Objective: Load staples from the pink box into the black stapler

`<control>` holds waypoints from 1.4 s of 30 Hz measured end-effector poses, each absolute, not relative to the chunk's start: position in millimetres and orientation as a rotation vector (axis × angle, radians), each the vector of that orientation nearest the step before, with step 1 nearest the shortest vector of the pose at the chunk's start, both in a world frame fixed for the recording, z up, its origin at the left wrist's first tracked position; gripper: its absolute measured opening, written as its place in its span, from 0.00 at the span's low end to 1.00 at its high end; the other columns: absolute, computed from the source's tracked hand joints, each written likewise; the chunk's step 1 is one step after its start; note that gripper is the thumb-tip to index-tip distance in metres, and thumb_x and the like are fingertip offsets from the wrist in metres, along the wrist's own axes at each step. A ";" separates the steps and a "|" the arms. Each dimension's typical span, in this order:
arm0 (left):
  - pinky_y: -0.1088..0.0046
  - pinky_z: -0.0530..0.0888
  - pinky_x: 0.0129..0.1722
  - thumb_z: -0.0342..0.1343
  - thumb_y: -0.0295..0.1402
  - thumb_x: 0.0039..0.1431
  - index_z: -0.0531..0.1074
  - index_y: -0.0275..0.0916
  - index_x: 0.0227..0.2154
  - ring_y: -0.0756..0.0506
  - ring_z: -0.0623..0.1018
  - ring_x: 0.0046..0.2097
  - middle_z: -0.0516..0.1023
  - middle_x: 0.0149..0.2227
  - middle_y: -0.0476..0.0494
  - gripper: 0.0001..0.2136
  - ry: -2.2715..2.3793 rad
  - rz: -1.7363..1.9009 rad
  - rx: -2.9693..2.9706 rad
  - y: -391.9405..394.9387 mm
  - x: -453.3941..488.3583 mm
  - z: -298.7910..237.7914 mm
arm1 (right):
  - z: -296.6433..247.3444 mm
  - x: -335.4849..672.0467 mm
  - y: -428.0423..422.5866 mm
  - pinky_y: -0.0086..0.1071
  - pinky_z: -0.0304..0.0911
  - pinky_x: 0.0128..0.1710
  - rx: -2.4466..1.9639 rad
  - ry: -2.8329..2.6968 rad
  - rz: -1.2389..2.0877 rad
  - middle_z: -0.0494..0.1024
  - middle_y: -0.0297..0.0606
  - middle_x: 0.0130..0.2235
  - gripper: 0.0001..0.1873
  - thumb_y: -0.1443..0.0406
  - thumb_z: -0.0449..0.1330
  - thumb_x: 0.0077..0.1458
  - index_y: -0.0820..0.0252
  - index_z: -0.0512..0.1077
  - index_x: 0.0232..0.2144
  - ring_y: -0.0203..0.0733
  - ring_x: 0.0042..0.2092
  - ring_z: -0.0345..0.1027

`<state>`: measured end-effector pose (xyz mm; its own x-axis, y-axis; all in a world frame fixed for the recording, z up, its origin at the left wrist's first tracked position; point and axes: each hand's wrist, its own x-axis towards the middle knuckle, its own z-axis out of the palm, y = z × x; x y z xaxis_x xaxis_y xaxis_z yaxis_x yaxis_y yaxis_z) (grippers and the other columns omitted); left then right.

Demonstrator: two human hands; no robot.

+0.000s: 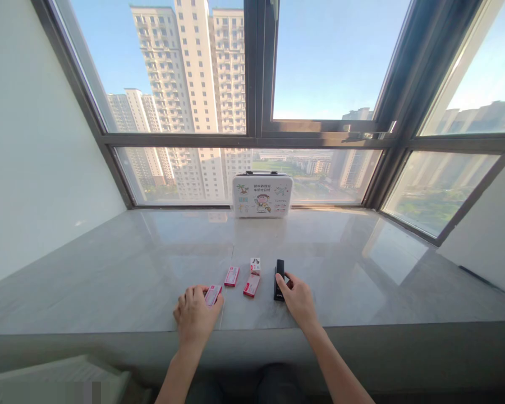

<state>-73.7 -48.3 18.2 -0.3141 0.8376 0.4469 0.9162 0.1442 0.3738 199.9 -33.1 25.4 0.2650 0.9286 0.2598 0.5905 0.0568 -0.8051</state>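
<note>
The person's left hand is closed around a small pink-and-white box near the front edge of the grey stone sill, thumb on one side and fingers on the other. The right hand is clamped on a black stapler, its thumb laid over the top and its fingers along the right side; the stapler lies lengthwise, pointing away from the person. Between the hands sit three more small boxes — a pink-edged box just beyond the held one, a red-edged box nearer the stapler, and a white box right behind that, though whether those two touch is hard to tell. Farther back, a white carry case with cartoon prints stands upright by the window.
</note>
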 end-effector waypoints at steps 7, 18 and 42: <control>0.55 0.64 0.56 0.46 0.40 0.67 0.70 0.49 0.52 0.36 0.68 0.56 0.70 0.54 0.40 0.15 -1.917 -0.910 -2.228 -56.8 6.5 40.3 | 24.9 199.8 -34.8 0.31 0.57 0.29 -1.641 -1.395 0.493 0.74 0.34 0.23 0.29 0.44 0.52 0.60 0.58 0.79 0.45 0.42 0.27 0.69; 0.58 0.67 0.51 0.51 0.44 0.64 0.71 0.42 0.45 0.36 0.71 0.52 0.72 0.47 0.38 0.14 -1.984 -0.884 -2.341 -34.0 24.1 22.2 | 27.3 234.9 -42.0 0.31 0.64 0.35 -1.604 -1.452 0.529 0.79 0.37 0.37 0.28 0.50 0.60 0.54 0.57 0.74 0.53 0.41 0.32 0.70; 0.59 0.62 0.65 0.61 0.42 0.56 0.70 0.53 0.56 0.40 0.65 0.66 0.66 0.65 0.48 0.23 -1.565 -0.997 -2.998 -49.0 -19.6 39.3 | 38.3 232.2 -26.3 0.34 0.73 0.36 -1.151 -0.751 0.935 0.78 0.43 0.46 0.24 0.45 0.53 0.57 0.58 0.70 0.41 0.47 0.46 0.73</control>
<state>-19.6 -49.0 39.3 0.4662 0.8333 0.2970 0.6215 -0.5474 0.5604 232.2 -26.3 38.3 0.4319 0.9016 0.0247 -0.2189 0.1314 -0.9669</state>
